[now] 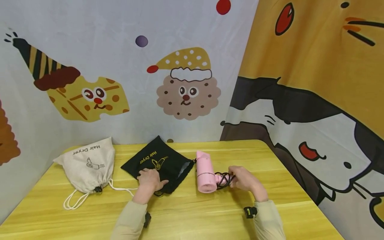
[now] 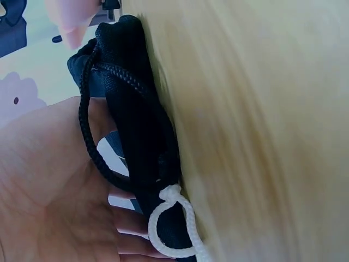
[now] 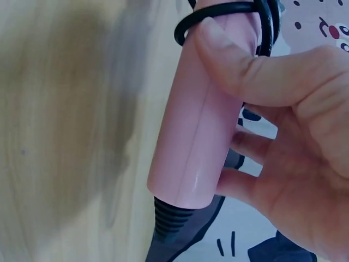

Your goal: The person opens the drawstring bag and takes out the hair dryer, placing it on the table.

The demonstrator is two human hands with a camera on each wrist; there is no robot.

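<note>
My right hand (image 1: 243, 179) grips the handle of a pink hair dryer (image 1: 205, 171), thumb on one side and fingers on the other. A black power cord (image 3: 229, 10) is wound around that handle. The dryer's round vented end faces me in the head view, its nozzle pointing away. To the left, my left hand (image 1: 149, 180) rests on a black drawstring bag (image 1: 177, 160) with a gold "Hair Dryer" print. From the side, in the left wrist view, the bag lies nearly flat under the fingers, a black cord loop (image 2: 87, 125) hanging beside the palm.
A cream drawstring bag (image 1: 90, 166) printed "Hair Dryer" lies at the left of the wooden table (image 1: 195, 220). Its white cords (image 1: 73, 201) trail toward the black bag. A cartoon-printed cloth (image 1: 126, 66) hangs behind the table and along its right side.
</note>
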